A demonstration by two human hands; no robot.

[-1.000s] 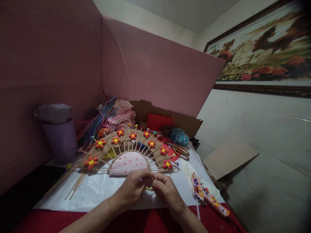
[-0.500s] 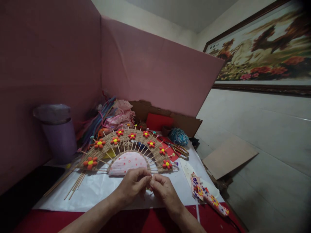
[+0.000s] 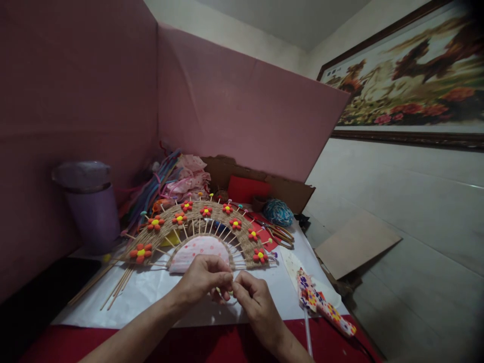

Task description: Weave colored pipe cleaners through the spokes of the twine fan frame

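My left hand [image 3: 202, 280] and my right hand [image 3: 254, 298] meet fingertip to fingertip over the white paper [image 3: 159, 295], both pinched on a tiny piece that I cannot make out. Just beyond them lies a half-round woven fan [image 3: 196, 224] of jute cord on wooden sticks, dotted with several red and orange flowers. Its centre is a pink spotted half disc [image 3: 196, 247], and my left hand covers that disc's lower edge.
A purple lidded container [image 3: 91, 204] stands at the left. Loose skewers [image 3: 117, 287], a blue yarn ball [image 3: 278, 212], scissors [image 3: 278, 233], red paper [image 3: 247, 189] and coloured strips [image 3: 155, 189] lie around. A patterned glue gun [image 3: 323, 307] rests at the right edge. Pink boards [image 3: 234, 101] wall the back.
Both hands have shifted slightly left and nearer to me, still pinched together. The fan and everything else stay put.
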